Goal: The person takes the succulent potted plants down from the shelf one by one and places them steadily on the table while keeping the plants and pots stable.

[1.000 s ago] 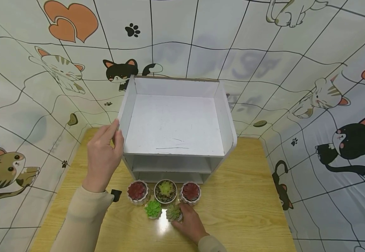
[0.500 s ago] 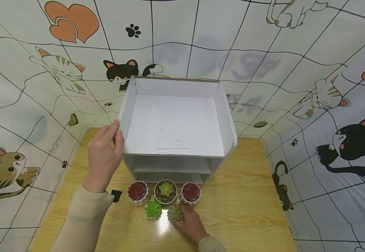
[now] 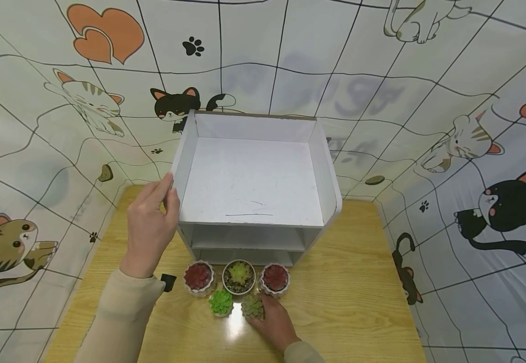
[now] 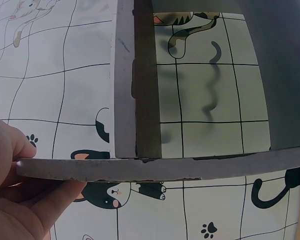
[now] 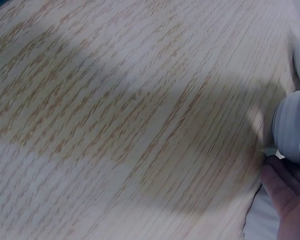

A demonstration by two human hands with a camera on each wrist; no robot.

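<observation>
A white shelf unit point(image 3: 253, 181) stands on the wooden table. My left hand point(image 3: 151, 227) pinches the edge of its left side panel point(image 4: 115, 170), thumb on one face and fingers on the other in the left wrist view. In front of the shelf, my right hand point(image 3: 275, 322) holds a small grey-green potted succulent point(image 3: 252, 306) between thumb and fingers. Its white ribbed pot point(image 5: 290, 127) shows at the right edge of the right wrist view. A bright green succulent point(image 3: 221, 302) stands to its left.
Two dark red succulents point(image 3: 198, 277) point(image 3: 275, 278) in white pots flank a larger yellow-green succulent point(image 3: 239, 276) close before the shelf's lower opening. Walls with printed cats point(image 3: 176, 106) enclose the wooden table point(image 3: 353, 282) at back and sides.
Since one second ago the grey-green succulent has shifted very slightly right and looks more upright in my right hand. My left hand keeps its hold on the shelf.
</observation>
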